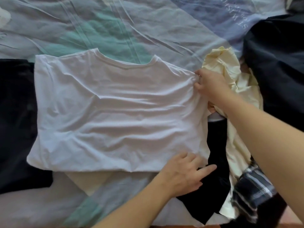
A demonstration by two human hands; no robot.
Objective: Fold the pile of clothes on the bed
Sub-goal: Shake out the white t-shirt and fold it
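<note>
A white T-shirt [115, 111] lies spread flat on the bed, collar toward the far side, its left sleeve folded in. My right hand [209, 84] pinches the shirt's right shoulder edge. My left hand [184, 175] rests with relaxed fingers on the shirt's lower right hem corner and on a black garment [217, 145] beside it. A crumpled pale yellow garment [230, 76] lies to the right, partly under my right arm.
A dark folded garment [16, 125] lies left of the shirt. A big black cloth [279, 66] fills the right side. A plaid fabric [253, 191] sits at lower right. The patterned bedsheet [98, 27] stretches beyond the shirt.
</note>
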